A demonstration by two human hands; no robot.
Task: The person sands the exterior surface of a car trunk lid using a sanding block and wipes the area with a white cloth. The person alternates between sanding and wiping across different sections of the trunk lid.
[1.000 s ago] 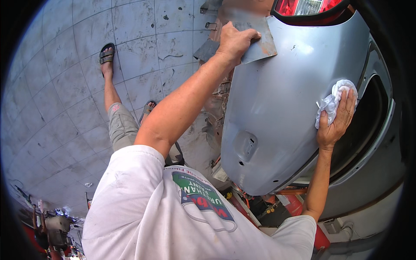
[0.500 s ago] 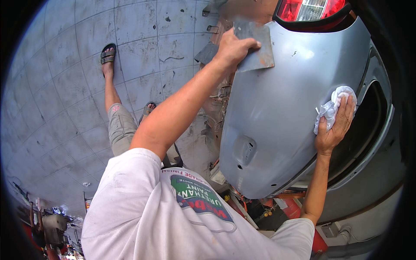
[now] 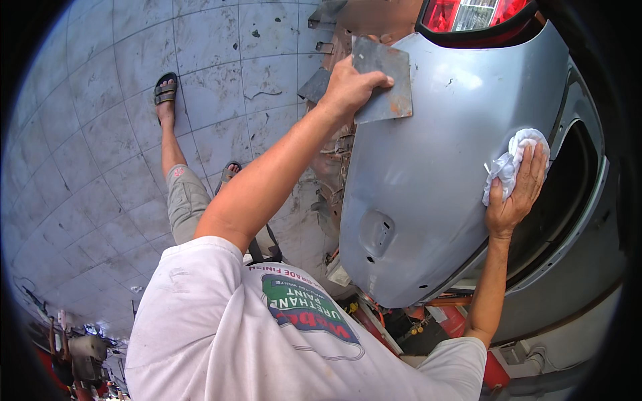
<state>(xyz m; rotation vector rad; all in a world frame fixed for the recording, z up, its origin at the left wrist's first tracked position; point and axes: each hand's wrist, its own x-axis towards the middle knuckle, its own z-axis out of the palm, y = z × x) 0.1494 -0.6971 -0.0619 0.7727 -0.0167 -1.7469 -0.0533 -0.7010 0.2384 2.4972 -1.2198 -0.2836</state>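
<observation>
My left hand [image 3: 349, 88] grips a flat grey plate [image 3: 382, 80] with rusty-orange marks, the thumb lying across its upper face. The plate overlaps the edge of a silver-grey car door panel [image 3: 428, 174]; whether it touches the metal I cannot tell. Over on the panel's right side, my right hand [image 3: 516, 204] presses a crumpled white cloth [image 3: 511, 164] against the surface, fingers laid along it. A recessed handle area [image 3: 378, 232] with small holes shows low on the panel, and a small dark mark lies near its top.
A red and clear tail light [image 3: 471, 15] sits above the panel. To its right is a dark window opening [image 3: 558, 194]. Bare brownish bodywork [image 3: 340, 147] borders the panel's left. A grey tiled floor [image 3: 87, 100] spreads left; equipment [image 3: 83, 354] stands at lower left.
My left hand and the plate have shifted slightly left and down, and the plate now covers less of the panel. My right hand and the cloth have hardly moved.
</observation>
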